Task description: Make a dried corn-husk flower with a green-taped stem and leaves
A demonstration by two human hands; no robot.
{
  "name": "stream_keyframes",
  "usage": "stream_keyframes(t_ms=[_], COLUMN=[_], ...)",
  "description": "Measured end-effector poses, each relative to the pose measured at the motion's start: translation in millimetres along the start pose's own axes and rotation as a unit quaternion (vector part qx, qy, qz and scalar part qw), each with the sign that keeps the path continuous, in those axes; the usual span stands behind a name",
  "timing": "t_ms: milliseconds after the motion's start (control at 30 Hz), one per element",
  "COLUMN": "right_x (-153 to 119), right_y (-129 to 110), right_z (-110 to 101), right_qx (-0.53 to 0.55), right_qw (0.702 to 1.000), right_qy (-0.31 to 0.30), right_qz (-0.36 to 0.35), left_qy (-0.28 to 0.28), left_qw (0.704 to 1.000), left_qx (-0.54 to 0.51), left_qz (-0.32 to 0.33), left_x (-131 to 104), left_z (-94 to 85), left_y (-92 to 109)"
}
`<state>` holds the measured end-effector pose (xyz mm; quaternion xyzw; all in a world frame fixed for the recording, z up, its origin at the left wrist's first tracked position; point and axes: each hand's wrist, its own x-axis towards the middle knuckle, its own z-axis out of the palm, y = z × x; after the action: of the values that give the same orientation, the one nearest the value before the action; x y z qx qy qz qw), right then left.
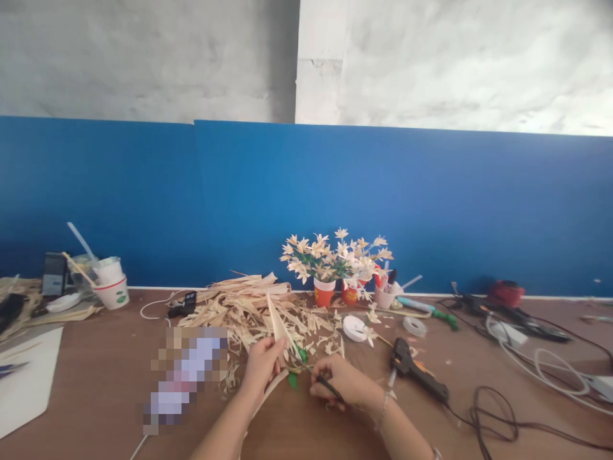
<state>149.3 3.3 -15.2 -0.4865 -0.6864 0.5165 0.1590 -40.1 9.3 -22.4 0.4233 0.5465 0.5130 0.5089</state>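
My left hand (263, 364) is closed on a pale corn husk (278, 322), which points up and tapers to a tip. Close by on the right, my right hand (342, 380) is closed round dark-handled scissors (328, 385); their blades reach toward the lower edge of the husk. A long husk strip (272, 390) hangs below my left hand. Green scraps (292, 380) lie between the two hands. Behind them spreads a heap of dried husks (225, 300) with small cut bits around it.
Red cups (324, 295) hold pale husk flowers (341, 252) at the back. A hot glue gun (419, 370) with its cable lies right, near tape rolls (354, 328). Left are a blurred-out object (186, 377), white cups (112, 294) and a white sheet (33, 383). A blue partition (287, 191) stands behind.
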Motion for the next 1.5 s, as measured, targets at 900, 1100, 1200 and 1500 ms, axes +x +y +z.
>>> stream_keyframes(t_ms=[900, 1100, 1200, 1500], right_x=[-14.0, -14.9, -17.6, -17.7], right_y=[-12.4, -9.1, -6.4, -4.3], right_z=[-11.4, -17.8, -24.6, -24.6], right_qx=[-0.004, 0.008, 0.017, -0.007], right_qw=[0.999, 0.999, 0.997, 0.992], right_qy=[-0.035, -0.045, -0.077, -0.094], right_qz=[-0.003, 0.013, 0.026, 0.079], left_qy=[-0.066, -0.063, -0.002, 0.026], left_qw=[0.998, 0.997, 0.999, 0.997], left_qx=[-0.02, -0.033, -0.034, -0.059], left_qz=[0.009, 0.001, 0.028, 0.049], left_x=[-0.1, -0.1, 0.4, -6.5], left_z=[1.3, 0.5, -2.3, -0.5], left_y=[-1.5, 3.6, 5.7, 10.9])
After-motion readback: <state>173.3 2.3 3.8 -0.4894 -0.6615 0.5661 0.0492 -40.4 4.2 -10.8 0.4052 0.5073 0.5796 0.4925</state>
